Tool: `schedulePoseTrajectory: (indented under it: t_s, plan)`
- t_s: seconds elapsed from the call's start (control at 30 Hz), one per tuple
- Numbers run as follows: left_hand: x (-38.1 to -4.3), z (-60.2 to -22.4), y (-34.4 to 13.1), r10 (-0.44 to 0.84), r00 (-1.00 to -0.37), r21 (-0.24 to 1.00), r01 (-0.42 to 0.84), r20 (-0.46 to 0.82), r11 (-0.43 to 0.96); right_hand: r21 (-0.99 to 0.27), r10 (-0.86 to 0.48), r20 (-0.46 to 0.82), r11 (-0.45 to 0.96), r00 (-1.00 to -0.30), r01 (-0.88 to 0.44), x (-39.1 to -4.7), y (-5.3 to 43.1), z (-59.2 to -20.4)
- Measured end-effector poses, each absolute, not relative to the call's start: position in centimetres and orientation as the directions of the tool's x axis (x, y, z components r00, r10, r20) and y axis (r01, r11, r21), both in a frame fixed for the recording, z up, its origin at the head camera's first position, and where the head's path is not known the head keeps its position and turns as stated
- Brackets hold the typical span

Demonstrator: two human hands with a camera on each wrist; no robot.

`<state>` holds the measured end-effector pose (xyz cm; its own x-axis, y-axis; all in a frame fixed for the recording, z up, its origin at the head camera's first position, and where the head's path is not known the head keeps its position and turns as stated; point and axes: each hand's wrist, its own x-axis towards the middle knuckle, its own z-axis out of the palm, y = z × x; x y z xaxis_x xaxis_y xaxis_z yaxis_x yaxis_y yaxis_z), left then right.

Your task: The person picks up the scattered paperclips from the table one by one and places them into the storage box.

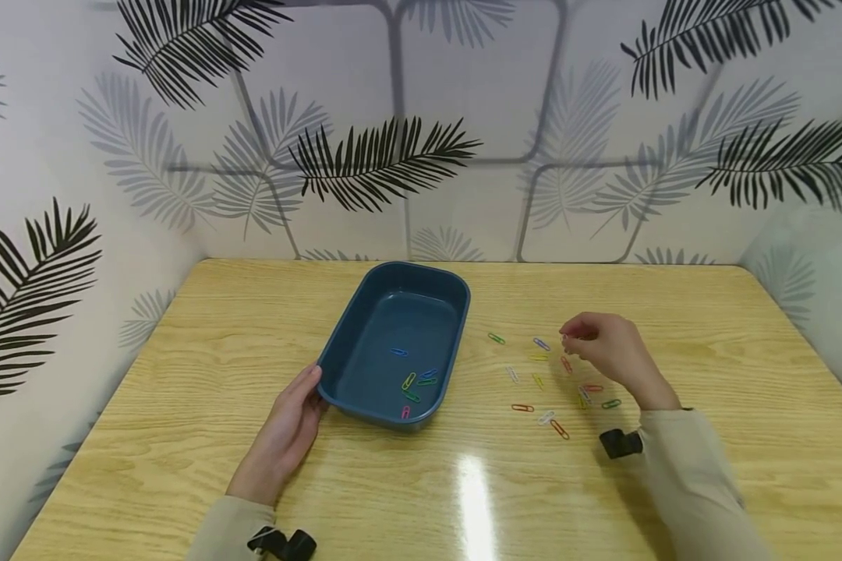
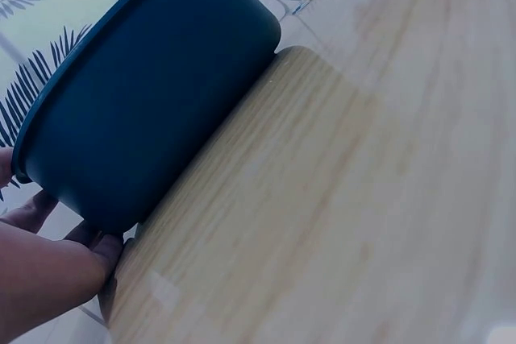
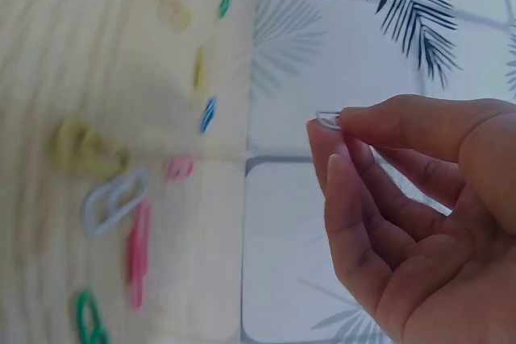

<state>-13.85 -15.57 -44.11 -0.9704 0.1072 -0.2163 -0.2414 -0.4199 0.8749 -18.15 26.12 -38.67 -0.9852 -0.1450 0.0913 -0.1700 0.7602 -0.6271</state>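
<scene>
Fingers, right: thumb and fingertip of the right hand (image 1: 612, 348) pinch one white paperclip (image 3: 328, 120), raised over the table.
Fingers, left: the left hand (image 1: 291, 428) grasps the blue tray (image 1: 386, 315) at its near-left corner, thumb at the rim, other fingers against the outer wall near the base.
Tray edges: far end just beside the back edge of the table (image 1: 182, 374), where the patterned wall (image 1: 477, 210) rises; near end well apart from the front.
Room: a strip of wood between the tray's right wall and the nearest loose clip; broad wood left of the tray and right of the right hand.
Clips in the tray: six, namely two blue, two green, one yellow, one pink, all toward the near half.
Loose clips (image 1: 522, 407): about thirteen on the wood right of the tray, seemingly four red, three yellow, three white, two green, one blue; some overlap, so the tally is unsure.
Wrists: one black device (image 1: 620, 443) on each, two in all.
</scene>
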Motion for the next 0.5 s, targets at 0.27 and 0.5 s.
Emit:
schedulePoseTrajectory:
  t_s: [0.27,0.5]
  plan:
    - [-13.7,-44.2,-15.7,0.107,-0.974,0.884,-0.225,-0.198,-0.409,-0.745,-0.133,0.083,0.65,-0.988,-0.151,-18.5,24.0,-37.4]
    - [-13.7,-44.1,-15.6,0.112,-0.972,0.884,-0.234,-0.206,-0.405,-0.793,-0.128,0.064,0.595,-0.99,-0.128,-18.8,21.9,-36.5]
